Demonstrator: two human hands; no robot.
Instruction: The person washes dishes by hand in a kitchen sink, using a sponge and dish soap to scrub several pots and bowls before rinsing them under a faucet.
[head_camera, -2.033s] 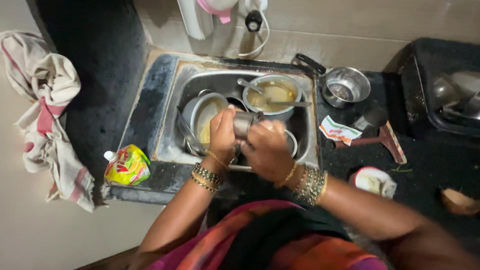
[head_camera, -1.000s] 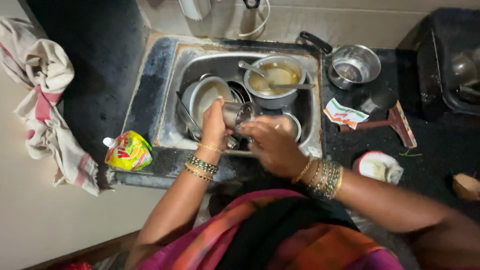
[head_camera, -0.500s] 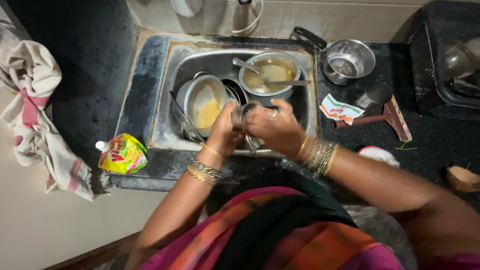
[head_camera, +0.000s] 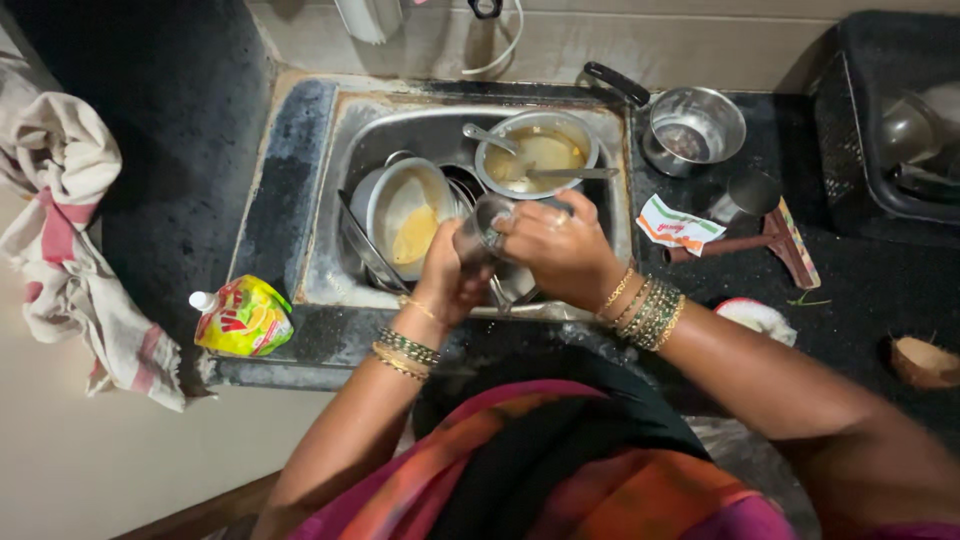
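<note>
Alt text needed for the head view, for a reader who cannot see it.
Seen from above, a left hand holds a small steel cup over a steel sink while the right hand rubs it. The sink holds dirty pots; a yellow-green pouch lies on the dark counter's left edge.

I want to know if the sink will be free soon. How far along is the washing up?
Early, it seems. Nothing that shows looks washed. In hand: the left hand grips a small steel cup over the sink while the right hand scrubs it. Left: the tilted pot with yellow residue, the pot of murky liquid with spoons, and the saucepan on the counter.
</note>
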